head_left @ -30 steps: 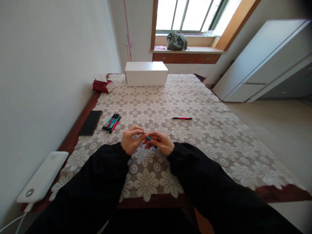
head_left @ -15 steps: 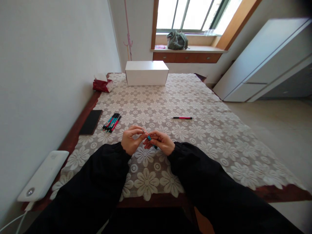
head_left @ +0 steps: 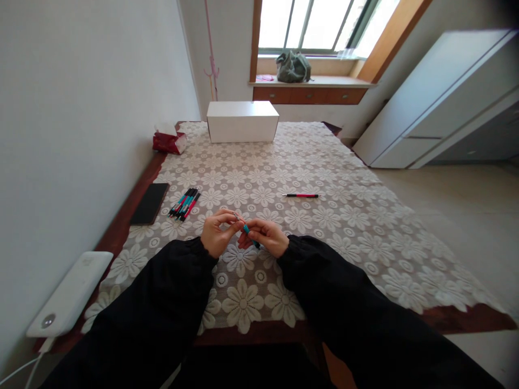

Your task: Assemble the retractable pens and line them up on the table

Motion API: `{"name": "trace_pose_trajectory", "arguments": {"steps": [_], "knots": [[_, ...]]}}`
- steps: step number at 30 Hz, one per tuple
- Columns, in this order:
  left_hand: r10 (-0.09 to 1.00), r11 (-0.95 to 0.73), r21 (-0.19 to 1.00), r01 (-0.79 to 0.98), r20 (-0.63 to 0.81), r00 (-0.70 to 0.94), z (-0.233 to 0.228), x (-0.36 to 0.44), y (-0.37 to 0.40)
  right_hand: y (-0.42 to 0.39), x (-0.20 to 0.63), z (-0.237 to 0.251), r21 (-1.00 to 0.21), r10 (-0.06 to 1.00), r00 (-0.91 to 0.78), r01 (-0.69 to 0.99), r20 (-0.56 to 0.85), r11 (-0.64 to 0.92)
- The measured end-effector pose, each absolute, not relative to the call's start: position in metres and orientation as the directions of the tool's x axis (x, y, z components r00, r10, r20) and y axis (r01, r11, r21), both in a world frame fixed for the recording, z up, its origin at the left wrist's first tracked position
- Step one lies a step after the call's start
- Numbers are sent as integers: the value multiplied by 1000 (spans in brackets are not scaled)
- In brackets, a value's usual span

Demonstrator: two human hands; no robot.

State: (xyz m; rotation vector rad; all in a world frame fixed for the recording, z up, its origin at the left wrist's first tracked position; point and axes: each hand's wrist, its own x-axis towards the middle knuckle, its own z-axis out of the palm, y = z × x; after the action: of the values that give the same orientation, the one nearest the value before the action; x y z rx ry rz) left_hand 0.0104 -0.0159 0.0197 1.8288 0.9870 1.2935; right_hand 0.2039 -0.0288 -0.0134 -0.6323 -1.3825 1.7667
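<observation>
My left hand (head_left: 217,233) and my right hand (head_left: 264,236) meet over the near middle of the table, fingertips together. Between them is a teal pen (head_left: 246,229); my right hand grips its barrel while my left hand pinches its tip end. Most of the pen is hidden by my fingers. A bundle of several teal and pink pens (head_left: 185,203) lies to the left of my hands. A single pink pen (head_left: 300,195) rests on the cloth to the far right of my hands.
A lace flower tablecloth (head_left: 344,216) covers the wooden table. A black phone (head_left: 150,203) lies near the left edge, a white power bank (head_left: 68,293) at the near left. A white box (head_left: 242,121) and a red tissue pack (head_left: 168,142) stand at the far end.
My hands stay together on the teal pen with only small finger shifts. The view has drifted slightly; nothing else on the table has moved.
</observation>
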Motion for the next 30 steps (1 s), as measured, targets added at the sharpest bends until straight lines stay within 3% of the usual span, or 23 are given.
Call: {"name": "trace_pose_trajectory", "arguments": {"steps": [8, 21, 30], "knots": [[797, -604, 753, 261, 565, 216, 22, 11, -20, -30, 204, -13, -959, 811, -571, -279, 131, -41], [879, -446, 878, 172, 393, 271, 14, 9, -14, -30, 203, -17, -953, 816, -557, -302, 155, -25], [835, -528, 789, 315, 414, 363, 20, -1, -7, -29, 207, -6, -958, 875, -447, -279, 184, 58]]}}
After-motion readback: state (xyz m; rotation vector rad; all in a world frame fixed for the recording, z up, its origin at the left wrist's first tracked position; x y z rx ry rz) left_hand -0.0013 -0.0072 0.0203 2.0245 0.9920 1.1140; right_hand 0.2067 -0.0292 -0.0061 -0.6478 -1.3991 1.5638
